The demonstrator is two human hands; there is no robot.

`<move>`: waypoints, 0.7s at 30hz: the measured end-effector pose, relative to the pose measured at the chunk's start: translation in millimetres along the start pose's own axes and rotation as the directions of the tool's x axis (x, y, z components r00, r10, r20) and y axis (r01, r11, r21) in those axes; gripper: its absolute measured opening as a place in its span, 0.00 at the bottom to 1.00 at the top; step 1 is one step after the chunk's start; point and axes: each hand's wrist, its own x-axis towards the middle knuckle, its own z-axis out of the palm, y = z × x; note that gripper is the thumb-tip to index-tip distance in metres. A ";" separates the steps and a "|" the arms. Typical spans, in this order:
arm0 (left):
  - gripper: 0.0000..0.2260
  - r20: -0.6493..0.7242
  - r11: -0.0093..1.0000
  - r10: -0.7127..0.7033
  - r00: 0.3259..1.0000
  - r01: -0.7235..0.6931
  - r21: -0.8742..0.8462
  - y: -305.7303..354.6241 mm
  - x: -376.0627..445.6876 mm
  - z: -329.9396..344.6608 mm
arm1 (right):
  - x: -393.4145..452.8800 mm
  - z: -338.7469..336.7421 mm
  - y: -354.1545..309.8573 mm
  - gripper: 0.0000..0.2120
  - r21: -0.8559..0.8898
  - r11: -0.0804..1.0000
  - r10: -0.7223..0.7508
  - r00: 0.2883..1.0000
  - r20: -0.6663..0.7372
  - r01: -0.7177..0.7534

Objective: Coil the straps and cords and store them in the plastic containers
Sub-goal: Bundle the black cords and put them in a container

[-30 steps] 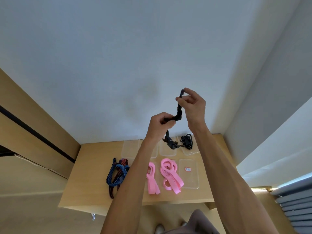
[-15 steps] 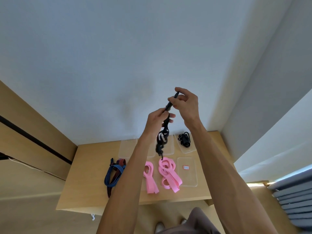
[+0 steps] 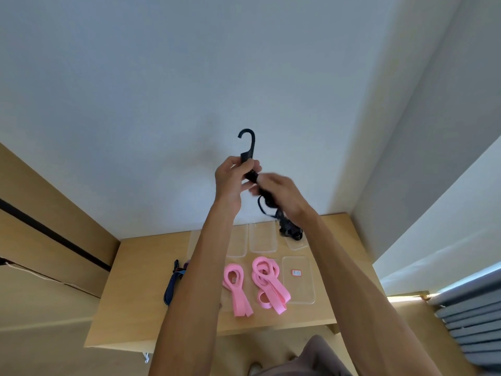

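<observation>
Both hands are raised well above the counter, in front of the pale wall, with a black cord stretched between them. The left hand has its fingers curled round the cord just below its black hook, which stands upright above the fist with its open end turned left. The right hand, blurred, sits just beside and slightly lower than the left hand, its fingers wrapped round the cord's bunched loops. Below the right hand the rest of the cord hangs down in a tangle toward the far right part of the counter.

The counter is light wood and set into a corner, with a wood panel to its left and a grey slatted blind to its right. Along the counter's far edge lie clear plastic containers side by side; the rightmost one has a dark bundle over it, though whether that is the hanging cord's end or a separate piece is unclear. Nearer, another clear container carries a small red label. Left of it lie two looped pink straps, then a single pink strap, and farthest left a blue striped cord, partly hidden by the left forearm.
</observation>
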 end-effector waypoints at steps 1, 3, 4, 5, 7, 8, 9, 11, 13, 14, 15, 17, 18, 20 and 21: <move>0.07 -0.063 0.999 0.041 0.997 -0.039 0.030 0.3 1.9 0.1 | -2.1 2.7 6.6 0.14 -0.084 0.996 0.050 0.995 0.086 -0.043; 0.09 -0.183 0.990 0.120 0.976 -0.105 0.090 -1.4 5.2 -0.5 | -3.0 5.8 18.4 0.12 -0.223 0.971 0.117 0.987 0.110 -0.090; 0.09 -0.236 0.984 0.160 0.959 -0.136 0.116 -3.0 6.5 -1.4 | -2.3 6.1 23.2 0.10 -0.257 0.960 0.132 0.988 0.077 -0.109; 0.09 -0.284 0.976 0.202 0.937 -0.167 0.143 -4.5 7.5 -3.3 | -1.5 6.0 27.3 0.08 -0.290 0.949 0.144 0.989 0.041 -0.126; 0.08 -0.371 0.955 0.285 0.883 -0.232 0.184 -5.5 9.4 -10.1 | -0.2 2.6 36.6 0.05 -0.400 0.905 0.158 0.987 0.001 -0.145; 0.08 -0.412 0.945 0.323 0.852 -0.266 0.192 -3.6 9.9 -14.5 | 0.1 -0.2 43.5 0.03 -0.456 0.876 0.177 0.984 0.000 -0.157; 0.08 -0.447 0.933 0.360 0.819 -0.302 0.197 0.0 10.6 -18.5 | -0.9 -2.5 52.6 0.02 -0.493 0.851 0.214 0.977 0.009 -0.181; 0.08 -0.493 0.905 0.426 0.759 -0.363 0.223 8.7 13.1 -24.4 | -7.2 -3.9 73.5 0.02 -0.546 0.800 0.326 0.944 0.048 -0.249; 0.08 -0.480 0.891 0.455 0.750 -0.379 0.251 15.2 15.4 -26.0 | -16.6 -0.6 92.0 0.03 -0.576 0.766 0.398 0.914 0.074 -0.286; 0.08 -0.443 0.889 0.456 0.772 -0.370 0.271 15.5 15.1 -24.2 | -19.1 2.4 98.5 0.06 -0.580 0.765 0.390 0.918 0.073 -0.280; 0.08 -0.386 0.883 0.455 0.802 -0.352 0.310 13.7 14.0 -21.3 | -19.7 6.5 100.9 0.11 -0.578 0.771 0.370 0.927 0.062 -0.269; 0.08 -0.256 0.850 0.446 0.857 -0.317 0.420 3.6 9.5 -13.8 | -17.9 14.7 94.1 0.16 -0.495 0.826 0.333 0.942 0.045 -0.268; 0.08 -0.209 0.836 0.437 0.875 -0.310 0.452 -2.3 6.9 -10.3 | -15.6 17.7 87.2 0.15 -0.416 0.872 0.307 0.950 0.056 -0.257; 0.08 -0.170 0.830 0.429 0.887 -0.314 0.461 -10.8 2.6 -5.7 | -10.9 20.3 70.4 0.12 -0.247 0.947 0.234 0.968 0.095 -0.204; 0.07 -0.165 0.826 0.436 0.885 -0.320 0.463 -12.9 1.1 -5.1 | -10.0 20.1 61.5 0.12 -0.172 0.969 0.201 0.973 0.116 -0.179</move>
